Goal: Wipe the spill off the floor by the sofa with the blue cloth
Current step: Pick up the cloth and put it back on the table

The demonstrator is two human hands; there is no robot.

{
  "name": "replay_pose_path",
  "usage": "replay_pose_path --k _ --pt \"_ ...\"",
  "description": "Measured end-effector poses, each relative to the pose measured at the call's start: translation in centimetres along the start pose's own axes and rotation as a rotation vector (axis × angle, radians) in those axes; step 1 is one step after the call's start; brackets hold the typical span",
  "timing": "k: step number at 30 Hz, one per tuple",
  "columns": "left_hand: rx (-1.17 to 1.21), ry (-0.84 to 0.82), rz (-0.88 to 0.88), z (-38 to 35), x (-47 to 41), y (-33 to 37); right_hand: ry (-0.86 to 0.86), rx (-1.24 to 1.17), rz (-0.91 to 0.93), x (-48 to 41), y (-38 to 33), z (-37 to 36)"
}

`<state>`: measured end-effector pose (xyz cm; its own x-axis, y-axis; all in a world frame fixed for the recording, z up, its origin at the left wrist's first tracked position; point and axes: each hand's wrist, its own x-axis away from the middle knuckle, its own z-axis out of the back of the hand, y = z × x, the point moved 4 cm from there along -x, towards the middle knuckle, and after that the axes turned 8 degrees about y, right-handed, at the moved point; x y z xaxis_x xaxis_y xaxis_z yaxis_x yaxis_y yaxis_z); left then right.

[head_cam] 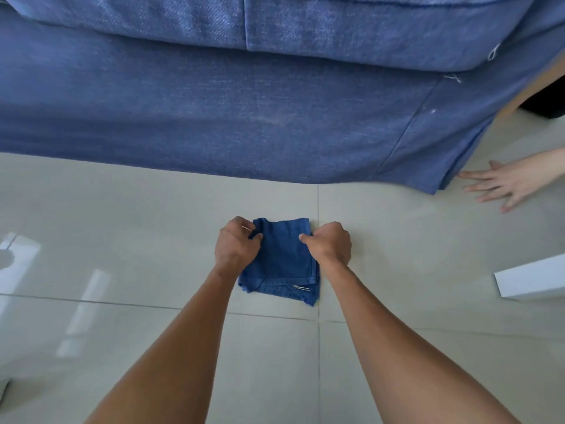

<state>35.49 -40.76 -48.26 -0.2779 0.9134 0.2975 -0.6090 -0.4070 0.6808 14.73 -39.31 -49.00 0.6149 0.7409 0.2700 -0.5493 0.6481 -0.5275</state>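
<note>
1. Your left hand (234, 244) grips the left edge of the blue cloth (279, 264), its fingers (255, 237) curled and pinching a fold of the fabric.
2. Your right hand (330, 244) grips the right edge, thumb and curled fingers pinching the cloth in the same way.
3. The blue cloth lies folded and flat on the tiled floor (122, 215), beside a grout line and a little in front of the sofa (214, 111).
4. The sofa's blue fabric skirt hangs down to the floor.
5. Another person's hand (501, 185) rests with spread fingers on the floor near the sofa's right corner.
6. A white box (532, 278) sits at the right edge.
7. You cannot make out a spill on the tiles.
</note>
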Motion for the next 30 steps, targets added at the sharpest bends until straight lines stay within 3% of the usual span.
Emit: replay_pose_path --k 9,15,26,30 --pt "0.088 -0.071 0.091 1.3 1.3 1.6 -0.138 -0.387 -0.131 0.5 0.2 1.1" --pt "0.047 -0.059 0.023 5.3 4.5 3.1 -0.24 -0.398 -0.073 3.1 -1.7 5.1" --pt "0.061 0.088 -0.202 18.4 13.1 15.5 -0.04 -0.311 0.273 10.0 -8.6 23.4" --pt "0.082 0.119 -0.344 21.7 17.5 22.5 -0.007 -0.39 0.287 12.4 -9.4 32.4"
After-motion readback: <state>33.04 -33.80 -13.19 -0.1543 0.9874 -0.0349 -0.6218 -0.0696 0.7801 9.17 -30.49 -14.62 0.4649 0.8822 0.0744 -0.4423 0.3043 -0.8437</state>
